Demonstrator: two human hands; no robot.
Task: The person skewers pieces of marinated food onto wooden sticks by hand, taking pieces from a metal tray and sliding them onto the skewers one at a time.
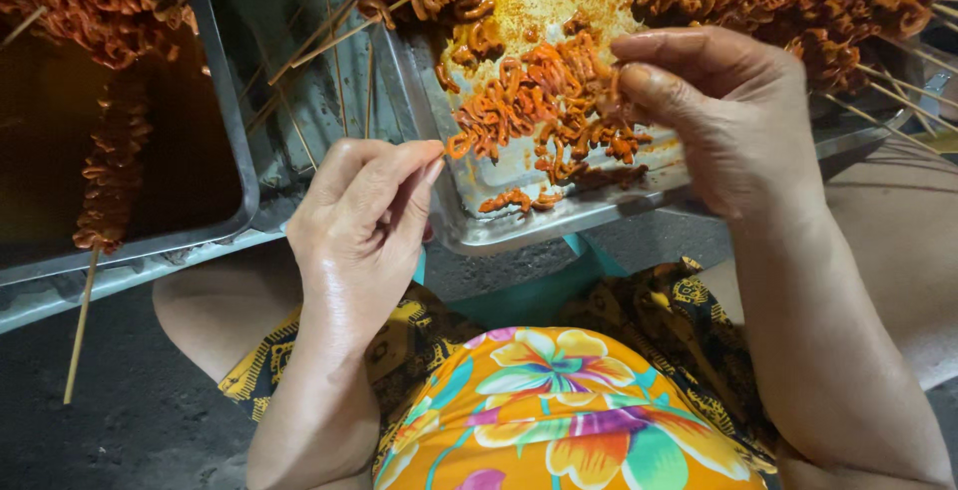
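This looks like a street-food prep spot, set low to the ground: metal trays [519, 226] of orange marinated meat pieces [539, 111], piles of loaded skewers [110, 166], loose bamboo sticks [299, 46], and rough dark pavement [130, 410] beneath the seated person's knees.

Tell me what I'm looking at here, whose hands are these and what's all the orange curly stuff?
The camera sits on a person's head and looks down, so both hands are that person's own. The left hand pinches a thin wooden skewer at its tip. The right hand picks at a pile of orange curly food pieces lying in a metal tray. Finished skewers rest in another tray on the left, and bare sticks lie between.
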